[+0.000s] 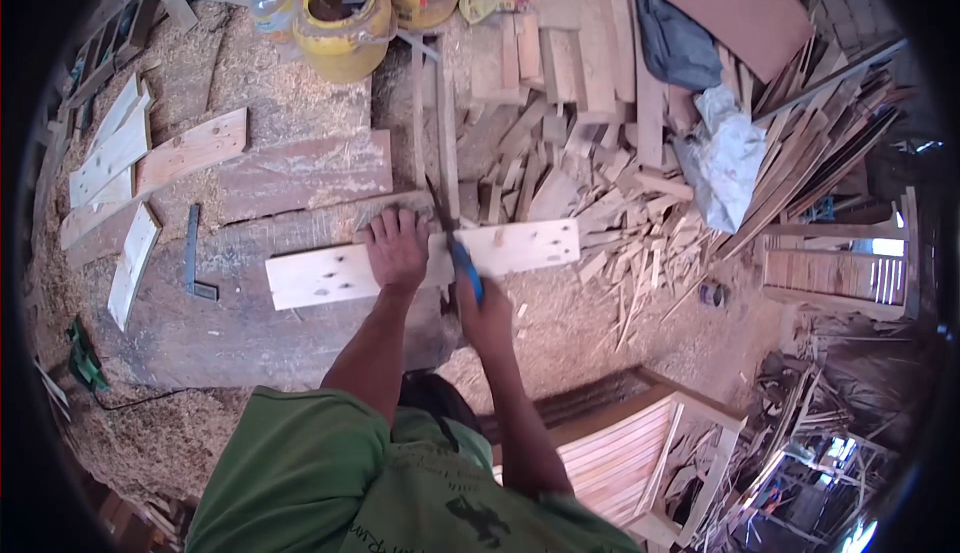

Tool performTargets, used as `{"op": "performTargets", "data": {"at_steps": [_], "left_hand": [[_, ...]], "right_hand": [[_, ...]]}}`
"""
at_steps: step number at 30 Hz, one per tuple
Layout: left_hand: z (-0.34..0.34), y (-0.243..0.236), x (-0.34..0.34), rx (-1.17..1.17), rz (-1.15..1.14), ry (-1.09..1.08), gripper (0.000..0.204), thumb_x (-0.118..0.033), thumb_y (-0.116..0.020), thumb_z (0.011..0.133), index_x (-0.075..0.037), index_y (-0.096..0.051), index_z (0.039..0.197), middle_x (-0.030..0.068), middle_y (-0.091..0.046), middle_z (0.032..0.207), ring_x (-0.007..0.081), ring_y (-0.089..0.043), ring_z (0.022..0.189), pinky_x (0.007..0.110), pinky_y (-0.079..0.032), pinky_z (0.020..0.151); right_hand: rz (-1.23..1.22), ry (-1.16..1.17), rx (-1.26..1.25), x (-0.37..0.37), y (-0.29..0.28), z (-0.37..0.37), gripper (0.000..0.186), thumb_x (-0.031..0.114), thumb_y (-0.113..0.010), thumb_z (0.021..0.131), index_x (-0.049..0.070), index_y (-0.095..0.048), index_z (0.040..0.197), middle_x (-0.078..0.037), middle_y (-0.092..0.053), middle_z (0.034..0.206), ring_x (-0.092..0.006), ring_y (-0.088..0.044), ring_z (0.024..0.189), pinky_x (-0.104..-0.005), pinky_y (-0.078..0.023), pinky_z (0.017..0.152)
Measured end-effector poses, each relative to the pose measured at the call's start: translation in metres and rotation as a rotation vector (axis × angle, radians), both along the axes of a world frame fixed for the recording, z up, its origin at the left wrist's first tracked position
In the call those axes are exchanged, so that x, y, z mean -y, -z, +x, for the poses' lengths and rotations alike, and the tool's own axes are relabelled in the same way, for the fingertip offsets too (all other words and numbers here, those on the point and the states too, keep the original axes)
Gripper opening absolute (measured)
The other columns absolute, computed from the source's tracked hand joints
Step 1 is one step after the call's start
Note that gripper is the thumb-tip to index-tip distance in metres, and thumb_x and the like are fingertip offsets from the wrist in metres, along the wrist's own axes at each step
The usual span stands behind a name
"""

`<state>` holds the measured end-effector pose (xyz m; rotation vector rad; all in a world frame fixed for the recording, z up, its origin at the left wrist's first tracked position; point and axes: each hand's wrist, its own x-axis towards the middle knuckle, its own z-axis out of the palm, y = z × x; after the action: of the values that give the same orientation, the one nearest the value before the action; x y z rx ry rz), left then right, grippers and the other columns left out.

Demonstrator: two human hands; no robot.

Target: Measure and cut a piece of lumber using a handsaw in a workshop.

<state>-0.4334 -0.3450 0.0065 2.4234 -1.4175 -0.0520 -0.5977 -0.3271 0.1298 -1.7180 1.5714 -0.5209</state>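
Observation:
A pale wooden plank (pixel 320 278) lies across a worn, sawdust-covered workbench (pixel 250 338). My left hand (pixel 397 248) presses flat on the plank near its middle, fingers spread. My right hand (pixel 482 315) grips the blue handle of a hand saw (pixel 452 238). The dark blade runs up and away across the plank just right of my left hand. The plank's right end (pixel 530 246) juts out past the bench edge.
A metal try square (pixel 195 258) lies left of the plank. Loose boards (pixel 130 158) lie at the bench's left. Yellow pots (pixel 345 18) and a plastic bottle (pixel 270 3) stand at the back. Scrap offcuts (pixel 600 173) pile up to the right; a slatted wooden frame (pixel 630 453) sits lower right.

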Motion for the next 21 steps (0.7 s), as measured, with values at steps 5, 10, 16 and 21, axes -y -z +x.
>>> {"op": "performTargets", "data": {"at_steps": [5, 10, 16, 21], "left_hand": [[0.001, 0.001, 0.003, 0.019, -0.036, -0.012, 0.031, -0.040, -0.066, 0.106, -0.011, -0.062, 0.115, 0.0153, -0.061, 0.117, 0.0372, -0.058, 0.113, 0.055, -0.044, 0.105], [0.001, 0.007, 0.002, 0.013, -0.002, -0.020, 0.030, -0.041, -0.065, 0.107, -0.012, -0.063, 0.113, 0.0146, -0.061, 0.117, 0.0364, -0.058, 0.113, 0.056, -0.043, 0.105], [-0.002, 0.003, 0.001, 0.039, -0.047, -0.010, 0.031, -0.042, -0.063, 0.109, -0.012, -0.064, 0.113, 0.0140, -0.061, 0.117, 0.0359, -0.058, 0.114, 0.058, -0.042, 0.104], [0.000, 0.007, 0.005, 0.039, 0.006, -0.031, 0.031, -0.042, -0.063, 0.108, -0.012, -0.064, 0.113, 0.0140, -0.061, 0.117, 0.0360, -0.058, 0.113, 0.058, -0.042, 0.104]], "right_hand": [[0.175, 0.163, 0.016, -0.112, -0.104, -0.067, 0.034, 0.030, -0.071, 0.109, -0.002, -0.077, 0.120, -0.012, -0.071, 0.075, -0.0169, -0.068, 0.063, -0.0387, -0.052, 0.061], [0.152, 0.105, 0.017, -0.037, 0.004, -0.018, 0.034, 0.029, -0.070, 0.110, -0.003, -0.075, 0.118, -0.015, -0.071, 0.074, -0.0212, -0.069, 0.063, -0.0399, -0.053, 0.060], [0.194, 0.083, 0.065, -0.053, -0.023, -0.032, 0.044, 0.038, -0.065, 0.113, -0.005, -0.075, 0.120, -0.013, -0.069, 0.075, -0.0151, -0.062, 0.063, -0.0361, -0.051, 0.060], [0.293, 0.242, 0.154, -0.119, -0.106, -0.072, 0.044, 0.035, -0.065, 0.112, -0.005, -0.075, 0.126, -0.013, -0.075, 0.084, -0.0114, -0.067, 0.070, -0.0336, -0.053, 0.063]]}}
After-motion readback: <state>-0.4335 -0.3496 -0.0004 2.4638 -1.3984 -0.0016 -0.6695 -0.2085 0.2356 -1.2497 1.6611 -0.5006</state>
